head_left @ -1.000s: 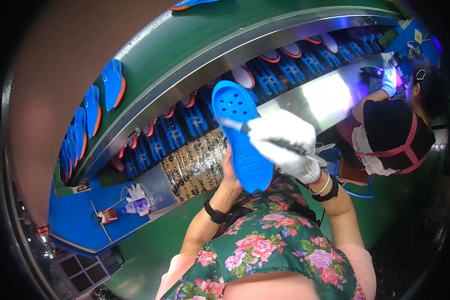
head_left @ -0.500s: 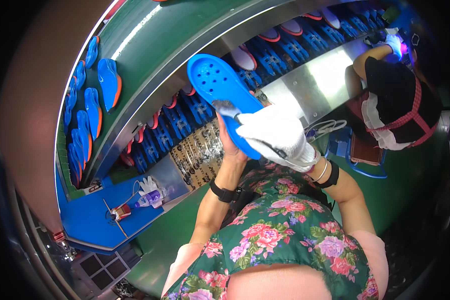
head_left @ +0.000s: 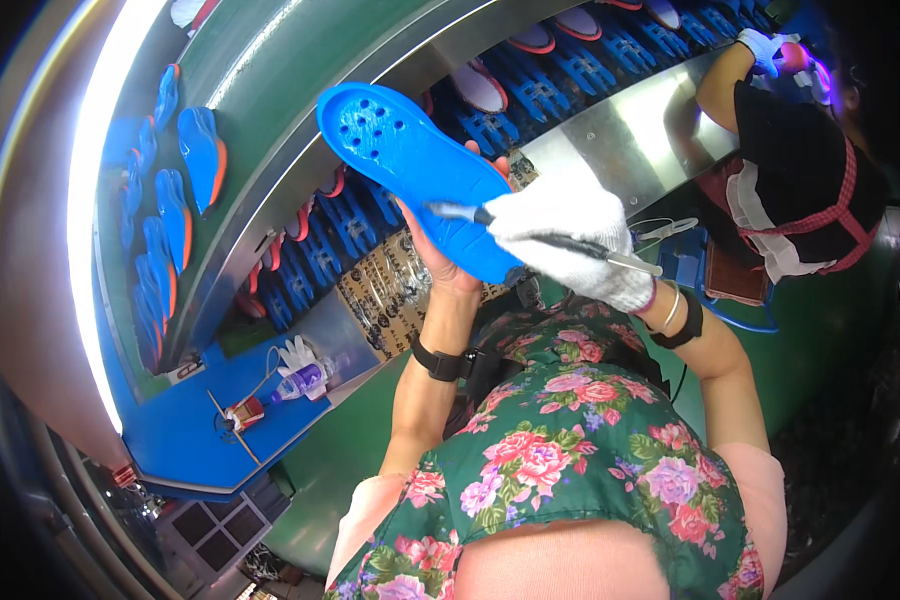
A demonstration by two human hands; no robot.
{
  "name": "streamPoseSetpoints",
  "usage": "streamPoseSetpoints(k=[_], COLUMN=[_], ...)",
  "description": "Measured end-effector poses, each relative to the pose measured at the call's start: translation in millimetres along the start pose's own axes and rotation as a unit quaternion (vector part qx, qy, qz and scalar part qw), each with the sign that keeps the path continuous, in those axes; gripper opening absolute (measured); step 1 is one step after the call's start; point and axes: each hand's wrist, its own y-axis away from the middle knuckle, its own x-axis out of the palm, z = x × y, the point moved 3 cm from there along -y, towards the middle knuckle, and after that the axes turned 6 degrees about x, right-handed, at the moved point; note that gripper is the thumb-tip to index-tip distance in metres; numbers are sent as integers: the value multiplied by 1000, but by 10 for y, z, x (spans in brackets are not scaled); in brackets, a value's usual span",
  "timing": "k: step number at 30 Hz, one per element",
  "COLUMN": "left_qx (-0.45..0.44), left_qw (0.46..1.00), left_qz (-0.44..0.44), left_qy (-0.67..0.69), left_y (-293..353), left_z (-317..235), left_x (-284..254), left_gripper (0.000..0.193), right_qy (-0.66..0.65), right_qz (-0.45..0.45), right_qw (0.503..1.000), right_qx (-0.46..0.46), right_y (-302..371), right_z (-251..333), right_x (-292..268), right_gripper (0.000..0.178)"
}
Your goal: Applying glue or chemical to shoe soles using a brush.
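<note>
A blue shoe sole [head_left: 410, 150] with a group of small holes at its far end is held in front of me, its inner face up and looking wet. My bare left hand [head_left: 438, 255] supports it from below, fingers showing along both edges. In a white knitted glove, my right hand [head_left: 570, 235] grips a thin-handled brush [head_left: 456, 211]. Its bristles rest on or just above the middle of the sole; which of the two I cannot tell. The handle's pale end sticks out past the glove's wrist side.
Blue soles with orange edges [head_left: 200, 155] lie on the green conveyor [head_left: 270, 95] at the left. Blue racks [head_left: 580, 70] holding shoe parts line the channel ahead. A bottle [head_left: 300, 382] and a glove sit on the blue table [head_left: 185, 425]. A co-worker [head_left: 780, 170] works at the right.
The sole has shifted left and away from me and lies flatter across the view. The brush has turned, showing its bristles narrower. The co-worker's gloved hand has moved slightly left.
</note>
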Motion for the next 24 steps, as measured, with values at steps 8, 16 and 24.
streamPoseSetpoints(k=[8,16,24], left_qx=[-69,-130,-113], left_qw=[995,990,991], left_qz=[32,51,58], left_qy=[60,-25,-44], left_y=[-8,-102,-174], left_z=[-11,-178,-232], left_x=[145,-43,-197], left_gripper=[105,114,110], right_qy=[-69,-131,-182], right_qz=[71,84,166], right_qw=[993,984,961], right_qx=[59,90,128], right_y=[55,40,167], right_z=[-62,-77,-27], right_x=[20,23,-22], right_gripper=[25,15,17])
